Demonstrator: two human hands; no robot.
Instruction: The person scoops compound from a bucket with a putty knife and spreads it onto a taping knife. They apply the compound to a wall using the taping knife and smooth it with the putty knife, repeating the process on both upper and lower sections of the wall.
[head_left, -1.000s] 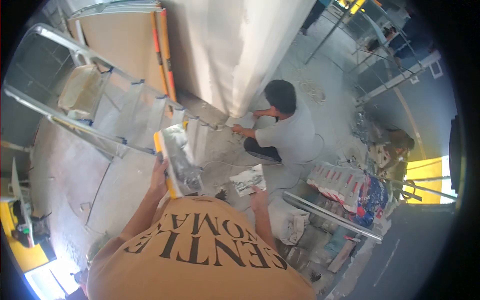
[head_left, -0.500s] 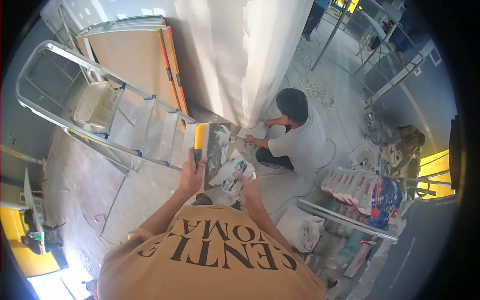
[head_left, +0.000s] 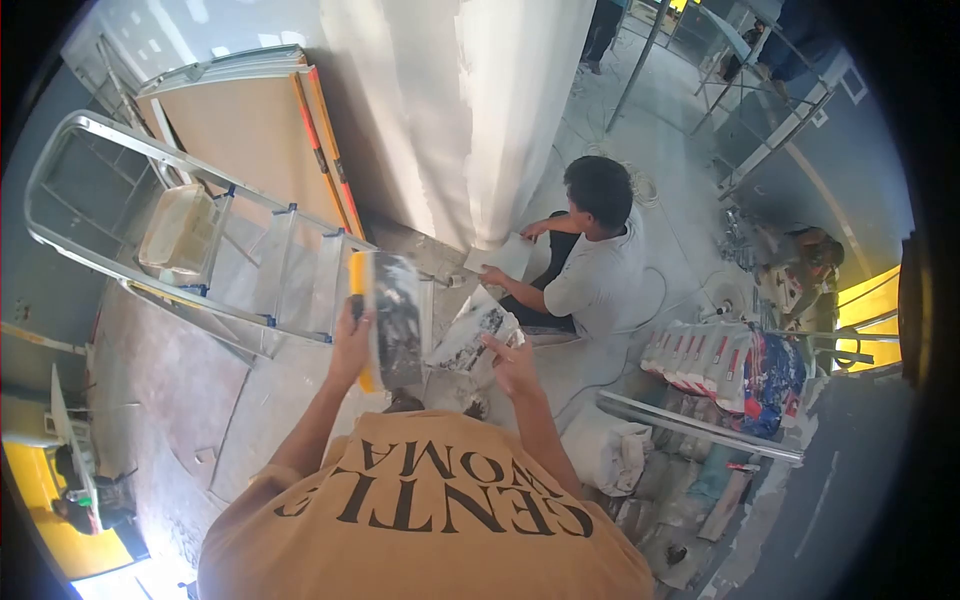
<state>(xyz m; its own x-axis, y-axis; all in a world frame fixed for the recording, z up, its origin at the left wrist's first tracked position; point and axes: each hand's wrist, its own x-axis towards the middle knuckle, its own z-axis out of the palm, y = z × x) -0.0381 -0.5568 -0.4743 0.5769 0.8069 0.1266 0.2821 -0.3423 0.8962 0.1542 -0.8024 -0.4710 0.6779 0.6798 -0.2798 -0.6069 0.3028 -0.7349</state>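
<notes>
My left hand (head_left: 350,345) is closed around the yellow-backed handle of a wide putty knife (head_left: 395,315), whose broad dark blade is smeared with white compound. My right hand (head_left: 513,365) grips a smaller scraper (head_left: 470,335), also coated in compound, with its fingers over the upper part. The two blades are close together in front of my chest, the wide one upright and the smaller one tilted. Whether their edges touch is hard to tell.
An aluminium stepladder (head_left: 280,265) holding a plastic tub (head_left: 178,232) lies to the left. Boards (head_left: 235,150) lean on the wall. A co-worker (head_left: 600,260) crouches ahead near a white column (head_left: 500,120). Bags (head_left: 700,370) and a metal profile (head_left: 700,428) are at the right.
Both hands have moved slightly apart, the left one leftward with the wide knife, which now shows its blade more upright. The co-worker's head has turned, and the camera view has shifted a little.
</notes>
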